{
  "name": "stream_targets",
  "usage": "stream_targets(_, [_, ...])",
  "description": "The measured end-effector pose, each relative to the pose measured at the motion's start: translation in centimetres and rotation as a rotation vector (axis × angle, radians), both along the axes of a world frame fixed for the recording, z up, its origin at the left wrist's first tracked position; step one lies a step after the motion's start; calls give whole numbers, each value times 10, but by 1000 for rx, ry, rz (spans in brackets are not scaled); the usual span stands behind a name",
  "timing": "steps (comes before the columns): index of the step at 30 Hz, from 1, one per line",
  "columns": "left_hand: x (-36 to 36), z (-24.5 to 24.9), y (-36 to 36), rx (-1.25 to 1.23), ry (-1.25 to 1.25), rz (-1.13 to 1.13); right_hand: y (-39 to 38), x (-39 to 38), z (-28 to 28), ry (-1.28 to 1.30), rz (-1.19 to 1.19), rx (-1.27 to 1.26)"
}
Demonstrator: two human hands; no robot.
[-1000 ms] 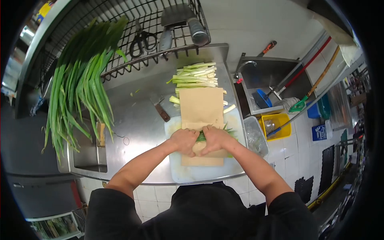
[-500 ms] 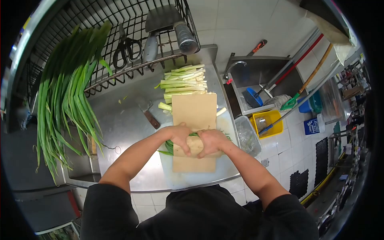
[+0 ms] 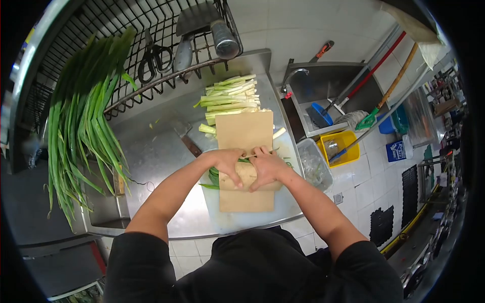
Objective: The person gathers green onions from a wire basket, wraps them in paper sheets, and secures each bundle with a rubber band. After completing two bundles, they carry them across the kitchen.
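A: What are the hands working on?
B: A sheet of brown paper (image 3: 245, 129), lying on the pale cutting board (image 3: 227, 219) in front of the person; green leaves (image 3: 213, 177) are poking out at its left side.

A: And their grip?
B: The left hand (image 3: 228, 162) and the right hand (image 3: 267, 166) are both gripping the folded paper — fingers curling behind the fold, thumbs pressing its rounded near side.

A: What's just changed?
B: The paper is covering more of the leaves between the thumbs than it was a second ago. The bundle is looking more enclosed, I'd judge.

A: The surface around it?
B: Pale cut stalks (image 3: 232, 96) are lying beyond the paper, and a wooden-handled tool (image 3: 191, 146) is resting on the steel counter (image 3: 151, 139) to the left.

A: And the room?
B: Long green onions (image 3: 88, 131) are draping from a wire rack (image 3: 117, 103), with scissors (image 3: 155, 63) lying nearby. To the right, a steel sink (image 3: 328, 93) is standing against the wall — a yellow bucket (image 3: 339, 146) is sitting below, on the tiled floor (image 3: 361, 194).
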State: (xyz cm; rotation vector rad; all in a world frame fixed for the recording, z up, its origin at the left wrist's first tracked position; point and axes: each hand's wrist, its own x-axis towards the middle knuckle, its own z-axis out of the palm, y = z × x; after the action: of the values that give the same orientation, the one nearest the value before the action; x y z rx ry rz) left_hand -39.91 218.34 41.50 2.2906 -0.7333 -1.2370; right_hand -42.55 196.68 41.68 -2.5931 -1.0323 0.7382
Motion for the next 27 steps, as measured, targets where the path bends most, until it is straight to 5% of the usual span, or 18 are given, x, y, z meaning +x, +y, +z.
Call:
stream_targets(11, [-1,-1,-2,38,-32,5,0,-1,3,41,-8,-33])
stream_targets(16, [-16,4,-3,72,-359,-81,0,-9,6,8,-11,-19])
stream_targets(27, [-31,9,-2,54,-388,-45,2,-13,8,-48,24,4])
